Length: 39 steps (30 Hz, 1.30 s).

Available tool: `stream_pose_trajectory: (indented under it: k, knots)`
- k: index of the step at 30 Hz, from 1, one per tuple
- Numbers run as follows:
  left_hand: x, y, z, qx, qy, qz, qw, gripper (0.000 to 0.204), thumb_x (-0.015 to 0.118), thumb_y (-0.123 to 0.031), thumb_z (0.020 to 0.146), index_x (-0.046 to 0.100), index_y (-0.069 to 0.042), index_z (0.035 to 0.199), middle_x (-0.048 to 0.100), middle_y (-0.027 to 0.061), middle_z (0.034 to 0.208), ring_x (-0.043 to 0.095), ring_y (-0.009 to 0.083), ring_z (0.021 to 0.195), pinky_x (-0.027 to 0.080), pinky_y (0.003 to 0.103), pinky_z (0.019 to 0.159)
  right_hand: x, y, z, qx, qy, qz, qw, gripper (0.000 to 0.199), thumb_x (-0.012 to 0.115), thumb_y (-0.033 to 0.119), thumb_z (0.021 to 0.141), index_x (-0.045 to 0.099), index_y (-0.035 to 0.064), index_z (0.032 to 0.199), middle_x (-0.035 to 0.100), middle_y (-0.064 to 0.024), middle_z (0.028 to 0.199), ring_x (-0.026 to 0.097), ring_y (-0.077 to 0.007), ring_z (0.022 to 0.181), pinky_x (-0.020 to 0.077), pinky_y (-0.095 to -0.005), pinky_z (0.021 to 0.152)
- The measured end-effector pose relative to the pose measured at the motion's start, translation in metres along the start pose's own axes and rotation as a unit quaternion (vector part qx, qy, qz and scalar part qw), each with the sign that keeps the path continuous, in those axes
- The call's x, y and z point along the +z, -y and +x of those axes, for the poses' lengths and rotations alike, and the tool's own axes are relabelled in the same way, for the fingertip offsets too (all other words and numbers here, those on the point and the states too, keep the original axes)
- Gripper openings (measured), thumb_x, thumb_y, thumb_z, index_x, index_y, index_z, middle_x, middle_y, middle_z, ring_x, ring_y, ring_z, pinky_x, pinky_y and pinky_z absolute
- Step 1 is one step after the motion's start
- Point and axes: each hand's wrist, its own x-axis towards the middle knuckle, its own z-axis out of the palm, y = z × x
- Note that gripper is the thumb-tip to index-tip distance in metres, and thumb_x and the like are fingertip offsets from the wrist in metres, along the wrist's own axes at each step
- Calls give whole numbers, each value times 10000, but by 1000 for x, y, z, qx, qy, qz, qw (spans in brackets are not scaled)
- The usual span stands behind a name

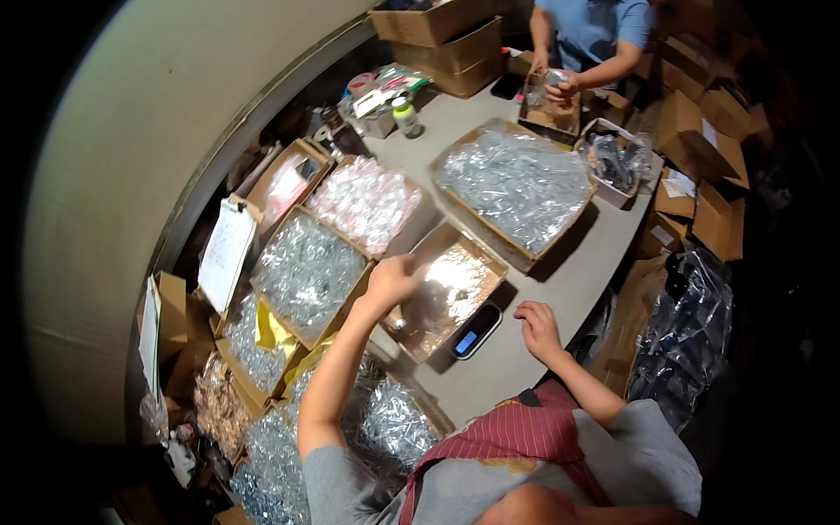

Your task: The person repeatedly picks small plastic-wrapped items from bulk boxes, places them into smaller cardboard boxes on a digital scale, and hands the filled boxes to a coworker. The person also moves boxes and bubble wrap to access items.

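My left hand (394,282) is over the left edge of a shallow cardboard box (423,348). Its fingers are blurred, so whether they hold anything is unclear. Shiny clear plastic packets (455,280) lie in that box and catch the light. The box rests on a small digital scale (478,334), whose lit blue display shows at its near right corner. My right hand (538,329) hovers over the table to the right of the scale, fingers apart and nothing visible in them.
A larger box of clear packets (516,179) stands beyond. On the left are a box of white-and-pink packets (363,201) and another of clear packets (311,271). Across the table (437,131), a co-worker (591,39) handles a small item. Cardboard boxes (700,140) crowd the right.
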Motion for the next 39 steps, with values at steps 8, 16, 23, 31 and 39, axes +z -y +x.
stream_pose_trajectory:
  k: [8, 16, 23, 31, 39]
  knots:
    - [38, -87, 94, 228, -219, 9, 949, 528, 732, -128, 726, 555, -97, 1222, 571, 132, 1173, 539, 324, 1122, 463, 408, 917, 9, -10, -8, -2, -9, -6, 1000, 224, 539, -19, 778, 620, 47, 975, 615, -115, 1077, 561, -333, 1024, 431, -429, 918]
    - [62, -144, 150, 383, -197, -18, 903, 305, 618, -63, 819, 673, -108, 1116, 667, 90, 1127, 571, 292, 1123, 382, 427, 997, 0, -12, -11, -19, 5, 33, 999, 210, 535, -1, 784, 619, 51, 969, 617, -112, 1117, 559, -331, 1073, 428, -434, 945]
    - [22, -124, 87, 139, -166, -467, 857, 183, 556, -140, 996, 646, 14, 1033, 581, -22, 784, 508, 46, 703, 409, 213, 602, -6, -10, -14, -18, 1, 41, 999, 208, 529, -26, 772, 614, 51, 946, 614, -104, 1085, 562, -322, 1029, 442, -423, 920]
    - [24, -2, -68, 34, -167, 3, 985, 384, 656, -227, 879, 589, -11, 1189, 629, 216, 1099, 586, 397, 1044, 462, 453, 920, -7, -10, -12, -42, 5, 47, 998, 200, 533, -14, 770, 612, 45, 944, 618, -127, 1087, 571, -343, 1029, 448, -439, 919]
    - [24, 46, -269, -172, -259, 154, 938, 592, 723, -319, 818, 530, -10, 1284, 494, 258, 1320, 458, 435, 1221, 340, 492, 1046, 16, -28, -18, -51, -3, 7, 999, 227, 529, -29, 759, 624, 57, 947, 623, -130, 1067, 558, -352, 1001, 439, -432, 903]
